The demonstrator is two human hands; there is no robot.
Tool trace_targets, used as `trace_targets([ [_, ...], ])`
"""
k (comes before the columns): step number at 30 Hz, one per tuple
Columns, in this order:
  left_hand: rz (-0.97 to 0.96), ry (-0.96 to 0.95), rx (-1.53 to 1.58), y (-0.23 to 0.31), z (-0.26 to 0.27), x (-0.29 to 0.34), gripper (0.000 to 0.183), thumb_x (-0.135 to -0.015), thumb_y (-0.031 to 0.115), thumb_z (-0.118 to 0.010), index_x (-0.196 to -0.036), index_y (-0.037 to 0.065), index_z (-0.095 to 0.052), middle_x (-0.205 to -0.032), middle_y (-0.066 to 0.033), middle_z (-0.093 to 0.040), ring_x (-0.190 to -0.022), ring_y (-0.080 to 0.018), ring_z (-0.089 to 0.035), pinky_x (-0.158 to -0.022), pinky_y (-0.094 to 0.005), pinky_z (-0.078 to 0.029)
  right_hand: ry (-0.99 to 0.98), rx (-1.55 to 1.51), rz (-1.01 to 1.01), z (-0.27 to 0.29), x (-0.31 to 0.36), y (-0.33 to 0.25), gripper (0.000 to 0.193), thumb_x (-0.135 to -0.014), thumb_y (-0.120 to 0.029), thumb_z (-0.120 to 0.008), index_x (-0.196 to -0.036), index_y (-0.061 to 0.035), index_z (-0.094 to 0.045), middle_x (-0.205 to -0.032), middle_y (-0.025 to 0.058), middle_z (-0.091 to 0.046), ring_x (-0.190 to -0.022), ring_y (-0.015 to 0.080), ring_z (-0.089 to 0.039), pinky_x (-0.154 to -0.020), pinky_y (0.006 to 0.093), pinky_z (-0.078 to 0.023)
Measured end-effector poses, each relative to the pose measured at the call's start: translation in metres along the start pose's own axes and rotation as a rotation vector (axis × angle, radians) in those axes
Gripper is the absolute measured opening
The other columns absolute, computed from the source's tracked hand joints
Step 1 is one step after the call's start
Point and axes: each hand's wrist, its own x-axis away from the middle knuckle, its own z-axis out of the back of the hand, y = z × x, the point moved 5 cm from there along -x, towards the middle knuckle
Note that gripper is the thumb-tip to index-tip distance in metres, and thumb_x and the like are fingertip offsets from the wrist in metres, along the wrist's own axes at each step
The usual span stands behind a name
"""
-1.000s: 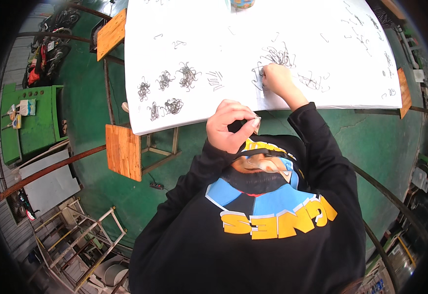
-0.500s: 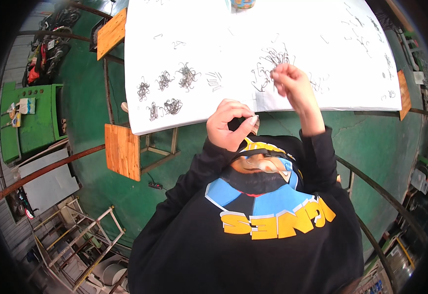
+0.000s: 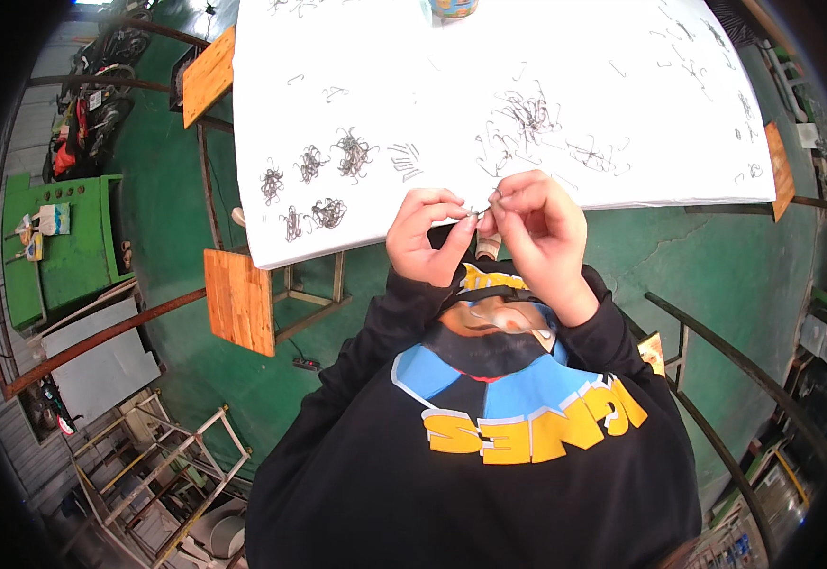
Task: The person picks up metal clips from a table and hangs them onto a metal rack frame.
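Just over the near edge of the white-covered table (image 3: 451, 114), my two hands meet with fingertips close together. My right hand (image 3: 548, 237) pinches a thin dark wire hook (image 3: 481, 211), whose end reaches toward the other hand. The fingers of my left hand (image 3: 423, 239) are pinched at that same spot; whether they grip the hook or another small piece is too small to make out. A loose pile of dark wire hooks (image 3: 530, 114) lies beyond my right hand, with more scattered hooks (image 3: 595, 154) to its right. Straighter wire pieces (image 3: 406, 161) lie side by side beyond my left hand.
Several small wire heaps (image 3: 353, 154) sit on the table's left part. A colourful tin (image 3: 454, 8) stands at the far edge. Wooden stools (image 3: 240, 302) flank the table on the green floor (image 3: 186, 398). A green cabinet (image 3: 58, 256) is at the left, above a metal frame (image 3: 162, 474).
My right hand has come back from the hook pile toward me, bringing a wire hook to my left hand's fingertips. My left hand stays nearly in place.
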Motion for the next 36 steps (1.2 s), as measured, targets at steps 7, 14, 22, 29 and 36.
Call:
trace_targets([
  [7,0.047,0.143,-0.189,-0.093,0.031,-0.017,0.035,-0.066,0.005,-0.058,-0.101,0.005,-0.052,-0.099,-0.0092,-0.052,-0.075,-0.0166,-0.047,-0.07,-0.0289,-0.038,-0.149,0.507,0.466,-0.004,0.006,-0.03,0.024,-0.058,0.012,-0.058,-0.077,-0.0008,-0.054,-0.079,0.0107,-0.057,-0.067,0.0234,-0.059,-0.055,0.0274,-0.047],
  [14,-0.161,-0.184,-1.016,-0.165,0.072,-0.043,0.024,-0.063,0.012,-0.066,-0.087,0.013,-0.064,-0.081,-0.0039,-0.051,-0.08,-0.0232,-0.048,-0.071,-0.0343,-0.04,-0.15,0.512,0.423,0.0,0.01,-0.027,0.022,-0.062,0.013,-0.057,-0.079,-0.0003,-0.054,-0.08,0.0112,-0.057,-0.067,0.0238,-0.059,-0.055,0.0275,-0.047],
  [22,-0.329,-0.351,-1.011,-0.164,0.063,-0.057,0.01,-0.063,0.013,-0.067,-0.073,0.012,-0.066,-0.065,0.0,-0.054,-0.072,-0.0188,-0.051,-0.062,-0.0321,-0.042,-0.152,0.521,0.383,0.004,0.011,-0.024,0.02,-0.064,0.014,-0.057,-0.078,0.0004,-0.056,-0.079,0.0112,-0.059,-0.066,0.0188,-0.06,-0.056,0.0245,-0.048],
  [29,0.452,0.029,-0.155,-0.14,0.051,-0.034,0.01,-0.078,0.009,-0.06,-0.083,0.0,-0.063,-0.072,-0.0051,-0.062,-0.065,-0.0089,-0.055,-0.062,-0.0207,-0.043,-0.076,0.475,0.205,0.009,0.013,-0.008,0.026,-0.071,0.013,-0.055,-0.094,0.0012,-0.05,-0.079,0.0101,-0.059,-0.068,0.015,-0.061,-0.06,0.0229,-0.049],
  [36,0.217,-0.075,0.056,-0.028,0.0,-0.011,0.008,-0.071,-0.002,-0.061,-0.078,0.0,-0.062,-0.08,-0.0071,-0.06,-0.076,-0.015,-0.055,-0.07,-0.0257,-0.043,-0.105,0.466,0.134,0.011,0.008,0.007,0.018,-0.07,0.012,-0.052,-0.08,-0.0007,-0.045,-0.072,0.0092,-0.051,-0.061,0.019,-0.054,-0.054,0.0252,-0.044],
])
